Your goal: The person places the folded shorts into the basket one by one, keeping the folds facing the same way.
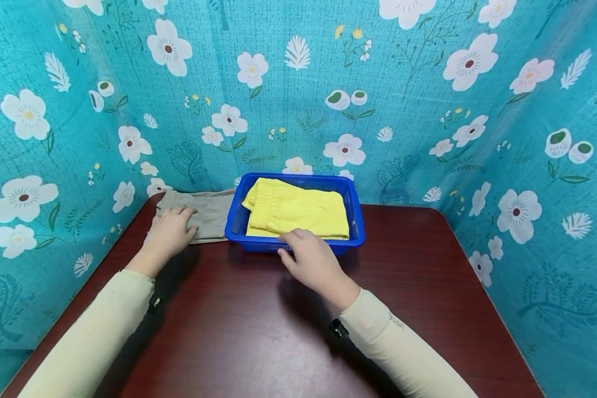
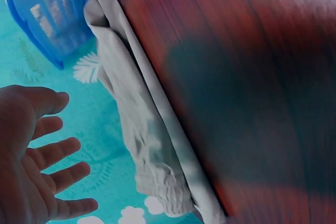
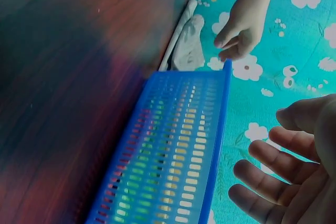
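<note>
A blue plastic basket point(image 1: 356, 221) with slotted walls stands at the back of the table. Folded yellow trousers point(image 1: 303, 210) with a gathered elastic waistband lie inside it. Left of the basket, folded grey trousers point(image 1: 211, 213) lie flat on the table, their waistband point(image 2: 168, 192) toward the left end. My left hand point(image 1: 171, 229) hovers over the grey trousers, fingers spread and apart from the cloth in the left wrist view. My right hand point(image 1: 313, 260) is at the basket's front rim, its fingers loosely bent with nothing between them; in the right wrist view a gap shows between fingers and rim.
The dark red-brown wooden table point(image 1: 239, 331) extends in front of the basket and to its right. Blue floral curtains point(image 1: 298, 110) hang close behind the basket and along both sides of the table.
</note>
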Motion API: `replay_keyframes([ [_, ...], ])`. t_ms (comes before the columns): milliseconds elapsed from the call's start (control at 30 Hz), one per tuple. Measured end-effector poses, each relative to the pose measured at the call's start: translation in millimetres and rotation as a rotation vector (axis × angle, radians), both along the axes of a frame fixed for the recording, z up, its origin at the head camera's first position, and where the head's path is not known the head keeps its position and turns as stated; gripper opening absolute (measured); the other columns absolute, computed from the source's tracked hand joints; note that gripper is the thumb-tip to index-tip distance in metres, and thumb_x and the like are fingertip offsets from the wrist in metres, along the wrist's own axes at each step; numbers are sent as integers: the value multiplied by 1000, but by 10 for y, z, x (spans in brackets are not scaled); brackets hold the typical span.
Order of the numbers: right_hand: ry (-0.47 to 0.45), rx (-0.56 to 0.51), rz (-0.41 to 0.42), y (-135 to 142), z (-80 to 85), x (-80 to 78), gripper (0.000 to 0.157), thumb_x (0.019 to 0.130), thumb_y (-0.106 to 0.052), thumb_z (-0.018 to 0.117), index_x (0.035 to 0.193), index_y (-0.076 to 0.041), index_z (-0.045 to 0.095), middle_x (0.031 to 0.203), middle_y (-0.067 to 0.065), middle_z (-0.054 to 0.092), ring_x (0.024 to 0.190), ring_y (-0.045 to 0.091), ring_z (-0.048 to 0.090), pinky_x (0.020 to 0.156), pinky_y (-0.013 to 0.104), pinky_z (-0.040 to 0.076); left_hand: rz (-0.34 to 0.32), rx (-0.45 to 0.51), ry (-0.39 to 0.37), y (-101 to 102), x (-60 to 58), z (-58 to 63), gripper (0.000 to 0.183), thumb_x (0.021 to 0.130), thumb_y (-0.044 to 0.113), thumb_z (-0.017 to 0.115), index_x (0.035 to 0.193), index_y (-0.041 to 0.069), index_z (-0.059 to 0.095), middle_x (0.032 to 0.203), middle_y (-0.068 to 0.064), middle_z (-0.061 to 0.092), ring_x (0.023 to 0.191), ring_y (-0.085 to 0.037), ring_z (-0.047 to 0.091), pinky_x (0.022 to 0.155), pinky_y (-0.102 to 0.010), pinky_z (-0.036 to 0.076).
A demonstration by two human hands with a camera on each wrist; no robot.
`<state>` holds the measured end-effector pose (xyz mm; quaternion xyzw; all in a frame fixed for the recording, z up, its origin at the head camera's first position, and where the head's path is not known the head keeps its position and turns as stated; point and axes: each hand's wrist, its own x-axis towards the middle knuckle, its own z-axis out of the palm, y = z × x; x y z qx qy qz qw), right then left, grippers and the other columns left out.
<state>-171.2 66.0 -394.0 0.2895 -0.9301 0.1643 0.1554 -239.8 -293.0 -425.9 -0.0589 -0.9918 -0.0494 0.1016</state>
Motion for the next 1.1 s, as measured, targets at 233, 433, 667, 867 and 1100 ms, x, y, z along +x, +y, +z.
replay_keyframes([
  [233,-5,9,60,-102,-55,53,26,93,-35,61,113,-19,65,106,-4,66,98,13,62,87,33,53,11,10,-15,-119,-138,-83,46,91,27,61,132,9,53,134,-22,50,118,-47,42,93,-69,33],
  [433,4,29,75,-185,-116,86,27,93,-35,61,114,-19,65,107,-3,66,100,13,62,88,33,53,32,22,-63,-242,-277,-163,47,92,27,60,135,10,51,137,-22,47,123,-47,38,92,-69,32],
  [667,-16,66,72,-281,-190,78,27,94,-37,59,114,-20,65,107,-4,66,100,13,62,86,32,53,36,40,-149,-384,-403,-234,53,93,30,59,140,9,45,143,-24,40,128,-51,30,96,-72,27],
  [867,-11,79,85,-352,-261,71,27,92,-34,63,113,-18,67,104,-4,67,96,13,62,83,31,53,26,40,-205,-445,-497,-331,56,93,30,60,142,8,43,146,-25,36,129,-53,27,99,-73,25],
  [1100,-18,110,81,-413,-341,54,28,92,-36,61,114,-18,66,105,-4,66,97,14,62,83,32,53,22,10,-240,-472,-546,-451,59,91,31,63,142,10,44,145,-26,36,129,-54,29,100,-73,27],
])
